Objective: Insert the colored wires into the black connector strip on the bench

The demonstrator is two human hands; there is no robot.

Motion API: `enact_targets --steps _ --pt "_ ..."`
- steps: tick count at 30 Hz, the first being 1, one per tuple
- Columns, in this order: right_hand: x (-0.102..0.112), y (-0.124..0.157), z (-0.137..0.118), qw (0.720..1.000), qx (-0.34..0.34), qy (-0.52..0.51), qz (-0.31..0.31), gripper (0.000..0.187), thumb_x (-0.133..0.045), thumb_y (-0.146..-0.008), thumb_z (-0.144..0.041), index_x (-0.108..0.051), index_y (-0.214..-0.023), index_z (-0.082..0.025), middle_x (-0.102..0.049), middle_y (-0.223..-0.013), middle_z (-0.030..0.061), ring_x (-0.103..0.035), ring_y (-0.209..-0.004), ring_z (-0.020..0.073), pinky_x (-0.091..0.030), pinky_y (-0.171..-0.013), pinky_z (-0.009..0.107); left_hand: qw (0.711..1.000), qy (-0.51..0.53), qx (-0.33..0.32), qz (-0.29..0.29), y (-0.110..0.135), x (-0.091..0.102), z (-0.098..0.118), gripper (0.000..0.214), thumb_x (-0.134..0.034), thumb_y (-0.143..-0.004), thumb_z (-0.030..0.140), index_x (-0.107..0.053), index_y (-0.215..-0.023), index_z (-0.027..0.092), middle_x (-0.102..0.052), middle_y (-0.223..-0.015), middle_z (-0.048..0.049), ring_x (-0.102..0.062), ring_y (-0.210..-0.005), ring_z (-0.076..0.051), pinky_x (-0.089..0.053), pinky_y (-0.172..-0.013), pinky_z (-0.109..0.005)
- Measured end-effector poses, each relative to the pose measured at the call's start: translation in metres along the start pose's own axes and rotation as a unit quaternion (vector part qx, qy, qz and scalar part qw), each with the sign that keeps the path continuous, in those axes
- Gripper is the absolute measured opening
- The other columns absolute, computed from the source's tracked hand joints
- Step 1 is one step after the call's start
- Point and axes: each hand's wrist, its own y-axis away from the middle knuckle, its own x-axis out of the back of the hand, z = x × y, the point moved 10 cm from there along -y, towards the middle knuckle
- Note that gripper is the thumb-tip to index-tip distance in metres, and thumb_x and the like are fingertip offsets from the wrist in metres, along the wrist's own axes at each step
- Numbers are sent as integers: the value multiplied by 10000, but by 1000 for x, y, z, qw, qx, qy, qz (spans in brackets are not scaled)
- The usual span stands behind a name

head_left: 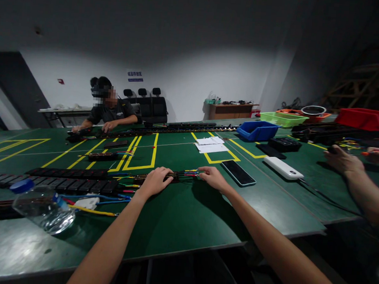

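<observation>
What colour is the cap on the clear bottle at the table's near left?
The cap is blue, seen in the head view.

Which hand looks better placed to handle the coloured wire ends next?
Probably the right hand: it is right at the coloured wire ends. The left hand lies over the dark wired strip, farther from those ends, and seems better placed to steady it.

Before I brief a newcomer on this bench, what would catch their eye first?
Probably the wearer's left hand, over a dark strip near the centre, and right hand by coloured wire ends. The red bin at the right edge and the blue bin left of it likely stand out next.
</observation>
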Motion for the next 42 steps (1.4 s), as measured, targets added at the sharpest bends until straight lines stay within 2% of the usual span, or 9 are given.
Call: enact_targets --steps 8,13,16,19,23,28,32,37,42 --pt "6 4 -14 992 17 -126 2 545 -626 -777 -345 -722 -1255 -103 -528 -577 -32 -397 -513 106 -305 -489 224 1000 -1 -12 16 0 0 0 308 -497 -1015 407 -660 -1206 229 -691 -1192 -83 -643 -1110 -239 -495 -999 -388" --pt "3 1 3 999 -31 -27 0 441 -600 -742 -225 -766 -1131 -102 -559 -584 -26 -429 -516 105 -294 -490 224 1000 -7 -10 12 -1 -2 -2 318 -482 -1020 417 -656 -1210 230 -690 -1197 -85 -638 -1124 -239 -486 -1011 -388" --pt "-5 0 3 998 -12 57 -33 363 -596 -743 -197 -795 -1041 -133 -575 -580 -20 -457 -530 114 -284 -497 231 1000 -3 -7 9 -1 -3 -3 319 -477 -1022 423 -655 -1206 232 -689 -1203 -81 -637 -1128 -237 -485 -1004 -385" --pt "1 1 -4 997 20 79 -6 347 -591 -748 -212 -797 -1014 -128 -596 -602 -6 -484 -566 128 -310 -525 240 1000 -1 -9 10 0 -2 -2 318 -477 -1023 417 -655 -1207 229 -689 -1204 -82 -636 -1127 -237 -483 -1003 -384" --pt "13 5 -16 999 38 -13 33 452 -586 -767 -301 -765 -1127 -96 -550 -605 -15 -440 -555 122 -306 -516 241 1000 -2 -9 8 0 -1 -1 322 -485 -1022 414 -657 -1213 220 -690 -1196 -83 -637 -1116 -240 -489 -996 -387" --pt "5 8 -21 992 20 -125 -12 570 -621 -772 -376 -711 -1265 -102 -501 -593 -41 -374 -515 103 -278 -483 229 1000 -8 -9 13 0 2 1 305 -507 -1013 396 -662 -1207 219 -692 -1187 -86 -639 -1110 -245 -494 -985 -382" --pt "8 4 -2 998 -27 -55 19 465 -580 -766 -265 -754 -1157 -82 -562 -612 -11 -434 -539 113 -313 -509 235 1000 -3 -9 10 0 0 0 313 -498 -1017 403 -661 -1208 215 -693 -1189 -87 -642 -1114 -244 -490 -990 -383" --pt "-4 -1 4 996 -3 87 -25 375 -576 -761 -213 -796 -1051 -122 -610 -614 -2 -502 -570 134 -317 -543 250 1000 -3 -19 21 -1 -1 -1 300 -495 -1022 408 -661 -1191 225 -693 -1177 -77 -645 -1098 -241 -495 -987 -383" --pt "10 1 -7 997 32 61 40 387 -561 -745 -245 -788 -1023 -102 -606 -635 9 -498 -587 140 -324 -552 255 999 -10 -27 30 0 0 0 281 -511 -1018 397 -666 -1180 228 -695 -1155 -75 -647 -1071 -245 -504 -973 -386"
